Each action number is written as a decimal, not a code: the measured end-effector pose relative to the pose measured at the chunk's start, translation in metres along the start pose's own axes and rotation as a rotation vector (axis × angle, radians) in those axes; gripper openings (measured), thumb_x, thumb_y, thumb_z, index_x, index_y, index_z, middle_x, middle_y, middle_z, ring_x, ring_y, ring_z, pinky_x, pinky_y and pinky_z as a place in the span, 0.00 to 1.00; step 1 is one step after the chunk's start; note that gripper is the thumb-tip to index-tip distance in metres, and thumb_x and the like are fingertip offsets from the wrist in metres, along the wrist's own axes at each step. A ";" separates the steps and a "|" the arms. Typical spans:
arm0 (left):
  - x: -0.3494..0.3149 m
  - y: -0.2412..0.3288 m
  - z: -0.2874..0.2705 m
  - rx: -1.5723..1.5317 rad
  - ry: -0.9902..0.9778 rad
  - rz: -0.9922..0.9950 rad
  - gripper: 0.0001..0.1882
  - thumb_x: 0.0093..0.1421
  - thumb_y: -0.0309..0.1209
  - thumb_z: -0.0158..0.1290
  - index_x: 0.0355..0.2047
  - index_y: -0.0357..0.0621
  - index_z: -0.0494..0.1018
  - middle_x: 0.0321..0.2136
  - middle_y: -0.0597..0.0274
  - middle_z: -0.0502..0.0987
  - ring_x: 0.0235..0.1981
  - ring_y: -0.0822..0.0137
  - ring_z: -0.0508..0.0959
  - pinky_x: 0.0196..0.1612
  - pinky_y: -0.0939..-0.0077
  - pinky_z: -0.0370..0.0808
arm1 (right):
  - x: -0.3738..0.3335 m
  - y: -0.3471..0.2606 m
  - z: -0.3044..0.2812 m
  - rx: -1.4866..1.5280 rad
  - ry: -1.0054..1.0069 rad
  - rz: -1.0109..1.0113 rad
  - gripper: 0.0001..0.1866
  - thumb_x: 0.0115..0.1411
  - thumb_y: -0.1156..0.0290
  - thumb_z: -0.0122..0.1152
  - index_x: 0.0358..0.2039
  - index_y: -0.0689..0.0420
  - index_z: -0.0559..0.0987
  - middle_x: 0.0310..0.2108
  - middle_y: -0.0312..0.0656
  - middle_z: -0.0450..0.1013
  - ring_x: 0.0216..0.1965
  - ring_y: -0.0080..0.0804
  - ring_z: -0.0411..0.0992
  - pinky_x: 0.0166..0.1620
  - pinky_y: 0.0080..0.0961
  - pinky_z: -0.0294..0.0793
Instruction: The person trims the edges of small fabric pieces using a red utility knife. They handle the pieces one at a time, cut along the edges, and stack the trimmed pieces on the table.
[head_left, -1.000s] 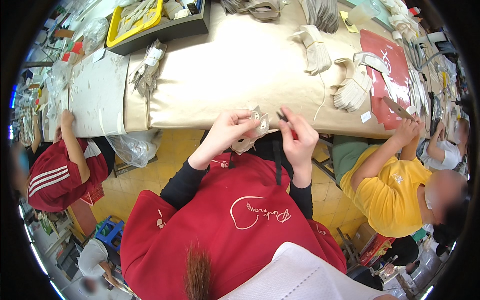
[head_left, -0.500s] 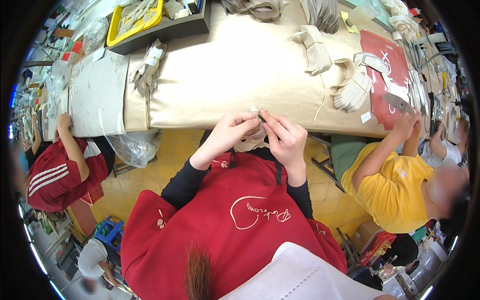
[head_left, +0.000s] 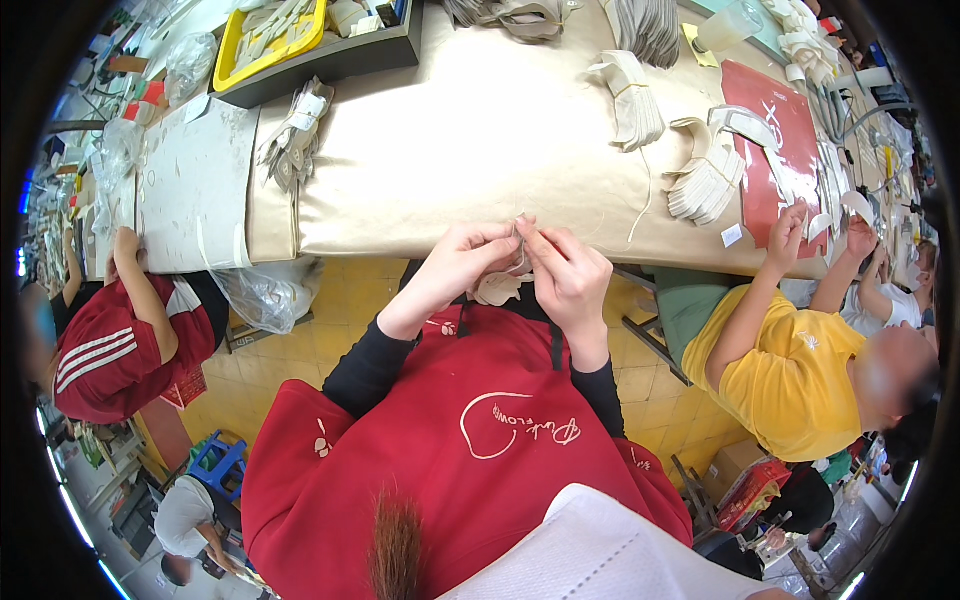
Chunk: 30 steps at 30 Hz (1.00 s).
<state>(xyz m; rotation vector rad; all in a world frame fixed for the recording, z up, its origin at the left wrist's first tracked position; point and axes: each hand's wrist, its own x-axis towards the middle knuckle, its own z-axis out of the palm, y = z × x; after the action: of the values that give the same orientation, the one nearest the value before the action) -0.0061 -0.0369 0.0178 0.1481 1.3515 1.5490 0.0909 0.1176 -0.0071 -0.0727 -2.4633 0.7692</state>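
Both hands meet just off the near edge of the table, above my lap. Thumb and fingers of my left hand (head_left: 462, 268) pinch a small, thin pale strip (head_left: 519, 262). From the other side, my right hand (head_left: 572, 272) grips the same strip, fingertips almost touching the left ones. Most of the strip is hidden by the fingers. Below it a cream-coloured piece (head_left: 499, 289) shows between the hands; whether it is joined to the strip I cannot tell.
Brown paper covers the table (head_left: 440, 180). Bundles of curved beige strips (head_left: 706, 180) and a bundle of grey-beige pieces (head_left: 295, 135) lie on it. A black tray (head_left: 375, 55) holds a yellow basket (head_left: 228, 62). Seated co-workers flank me, one in a yellow shirt (head_left: 775, 375).
My hands stay almost in place, with only slight finger movement on the strip. At the right, the co-worker in yellow has moved their hands apart, with pale pieces now near them.
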 end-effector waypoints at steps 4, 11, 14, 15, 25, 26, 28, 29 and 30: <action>-0.002 0.004 -0.001 0.107 -0.009 -0.040 0.22 0.71 0.32 0.46 0.63 0.41 0.68 0.20 0.80 0.63 0.22 0.86 0.59 0.25 0.88 0.57 | -0.001 0.002 0.001 0.007 0.007 -0.014 0.23 0.48 0.79 0.62 0.46 0.47 0.85 0.31 0.37 0.77 0.23 0.32 0.75 0.26 0.27 0.74; -0.001 -0.003 0.007 0.080 0.026 0.149 0.27 0.71 0.30 0.46 0.69 0.44 0.60 0.19 0.81 0.57 0.21 0.84 0.55 0.23 0.84 0.52 | 0.001 0.002 0.003 0.161 0.045 0.084 0.18 0.50 0.81 0.62 0.42 0.51 0.86 0.28 0.38 0.78 0.22 0.34 0.75 0.25 0.26 0.73; 0.000 -0.002 -0.001 0.144 0.015 0.089 0.24 0.71 0.29 0.47 0.66 0.40 0.64 0.22 0.78 0.67 0.24 0.85 0.64 0.25 0.87 0.61 | 0.003 -0.001 0.004 0.245 0.072 0.148 0.16 0.52 0.80 0.62 0.41 0.53 0.86 0.27 0.39 0.78 0.21 0.34 0.75 0.25 0.27 0.73; 0.002 -0.003 -0.002 0.126 0.018 0.059 0.22 0.70 0.29 0.47 0.64 0.39 0.66 0.25 0.76 0.71 0.26 0.84 0.67 0.27 0.87 0.64 | 0.003 -0.002 0.004 0.262 0.075 0.164 0.15 0.53 0.80 0.63 0.41 0.53 0.86 0.27 0.39 0.78 0.21 0.34 0.75 0.25 0.27 0.73; 0.005 -0.011 -0.003 0.063 0.055 0.059 0.17 0.69 0.33 0.49 0.53 0.37 0.76 0.30 0.67 0.81 0.25 0.87 0.74 0.19 0.90 0.62 | 0.003 -0.004 -0.004 0.140 -0.027 0.107 0.21 0.53 0.80 0.65 0.49 0.52 0.84 0.26 0.39 0.75 0.20 0.30 0.72 0.24 0.23 0.69; 0.005 -0.011 -0.003 0.061 0.055 0.064 0.17 0.69 0.33 0.49 0.53 0.37 0.76 0.31 0.66 0.81 0.27 0.86 0.76 0.18 0.90 0.62 | 0.002 -0.003 -0.003 0.129 -0.023 0.095 0.21 0.53 0.79 0.65 0.48 0.50 0.84 0.27 0.38 0.75 0.21 0.30 0.72 0.24 0.24 0.70; 0.005 -0.011 -0.003 0.055 0.056 0.077 0.17 0.69 0.33 0.49 0.53 0.37 0.76 0.32 0.64 0.82 0.30 0.83 0.79 0.18 0.90 0.63 | 0.000 -0.001 -0.001 0.106 -0.012 0.073 0.21 0.52 0.76 0.64 0.48 0.47 0.85 0.28 0.36 0.76 0.21 0.31 0.73 0.24 0.26 0.72; 0.005 -0.011 -0.003 0.052 0.056 0.089 0.18 0.69 0.34 0.49 0.53 0.37 0.76 0.33 0.63 0.83 0.32 0.81 0.81 0.18 0.90 0.63 | 0.000 0.000 0.000 0.112 0.001 0.058 0.21 0.52 0.77 0.64 0.47 0.47 0.85 0.29 0.36 0.76 0.21 0.31 0.73 0.24 0.26 0.72; 0.005 -0.011 -0.003 0.020 0.048 0.099 0.18 0.69 0.34 0.49 0.53 0.36 0.76 0.34 0.62 0.83 0.33 0.80 0.82 0.18 0.90 0.63 | -0.001 0.001 0.001 0.118 0.014 0.043 0.21 0.51 0.77 0.65 0.47 0.47 0.85 0.29 0.37 0.77 0.21 0.32 0.73 0.25 0.26 0.72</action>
<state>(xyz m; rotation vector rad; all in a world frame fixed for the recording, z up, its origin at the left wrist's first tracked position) -0.0037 -0.0370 0.0052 0.1943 1.4160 1.6308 0.0913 0.1175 -0.0085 -0.0869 -2.4051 0.9276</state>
